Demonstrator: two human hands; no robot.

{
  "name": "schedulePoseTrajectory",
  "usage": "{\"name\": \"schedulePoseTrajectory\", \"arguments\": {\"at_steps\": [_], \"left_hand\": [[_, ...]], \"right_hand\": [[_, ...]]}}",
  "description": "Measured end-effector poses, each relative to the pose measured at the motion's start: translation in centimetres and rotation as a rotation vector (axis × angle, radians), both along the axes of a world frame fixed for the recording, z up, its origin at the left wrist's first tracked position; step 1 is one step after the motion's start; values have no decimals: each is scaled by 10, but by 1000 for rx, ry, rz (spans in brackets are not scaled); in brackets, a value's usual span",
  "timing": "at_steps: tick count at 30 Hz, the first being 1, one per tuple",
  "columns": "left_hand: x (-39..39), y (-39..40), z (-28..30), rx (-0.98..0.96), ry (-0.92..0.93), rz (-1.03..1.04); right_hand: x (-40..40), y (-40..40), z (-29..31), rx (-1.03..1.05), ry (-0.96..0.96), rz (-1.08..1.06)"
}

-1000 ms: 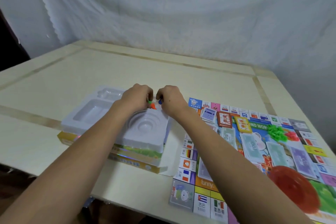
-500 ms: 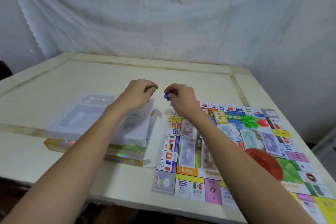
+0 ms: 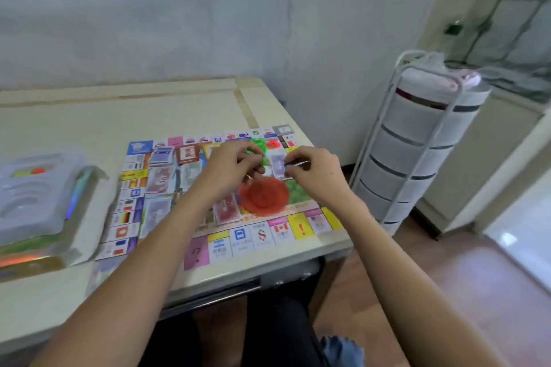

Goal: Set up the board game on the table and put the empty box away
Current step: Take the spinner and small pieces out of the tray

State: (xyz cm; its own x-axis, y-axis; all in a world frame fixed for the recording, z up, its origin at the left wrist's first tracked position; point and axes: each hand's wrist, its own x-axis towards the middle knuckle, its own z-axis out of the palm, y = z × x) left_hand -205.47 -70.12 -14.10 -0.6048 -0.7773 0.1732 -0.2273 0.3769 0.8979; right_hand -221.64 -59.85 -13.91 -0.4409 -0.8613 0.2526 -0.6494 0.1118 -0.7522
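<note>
Flanking board [image 3: 226, 243]: tray [image 3: 35, 202], drawers [image 3: 417, 140].

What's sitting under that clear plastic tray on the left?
The clear plastic tray rests on the shiny game box, whose edges show. The tray hides the box's inside.

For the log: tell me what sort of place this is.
Probably a room in a home: a cream table against a sheet-draped wall, a white drawer tower beside it, and wood-look flooring.
</note>
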Motion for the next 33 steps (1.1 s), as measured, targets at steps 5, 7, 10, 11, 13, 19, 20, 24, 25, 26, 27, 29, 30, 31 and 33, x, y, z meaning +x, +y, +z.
{"name": "schedulePoseTrajectory", "arguments": {"at_steps": [5, 7, 10, 11, 13, 19, 20, 24, 25, 26, 27, 29, 30, 31, 33], "left_hand": [[-56, 36, -10, -211, -269, -131], [-70, 49, -14, -222, -348, -205], [-85, 62, -16, -323, -436, -239], [-90, 65, -16, -362, -464, -247], [-98, 68, -19, -429, -530, -271], [-107, 70, -35, -449, -583, -290], [-107, 68, -35, -433, -577, -298], [-106, 64, -35, -390, -558, -335], [-106, 64, -35, -383, -556, -341], [-106, 64, -35, -370, -555, -348], [-106, 63, -35, -358, -553, -355], [-106, 62, -35, -333, -557, -364], [-106, 62, -35, -320, -559, -367], [-106, 62, -36, -307, -558, -370], [-105, 63, -35, -277, -550, -372]], "right_hand": [[-55, 52, -15, 104, 30, -99], [-66, 66, -20, 135, 60, -107], [-73, 76, -27, 152, 84, -121], [-76, 78, -29, 143, 77, -132], [-79, 80, -35, 138, 58, -146], [-80, 83, -56, 108, 6, -123], [-81, 83, -57, 99, -4, -113], [-83, 81, -57, 105, 4, -76], [-84, 81, -57, 111, 3, -70], [-84, 80, -58, 116, -1, -64], [-84, 80, -58, 119, -3, -59], [-84, 80, -57, 121, -2, -53], [-84, 81, -57, 121, -3, -51], [-85, 81, -57, 124, -2, -47], [-85, 82, -54, 144, 17, -33]]}}
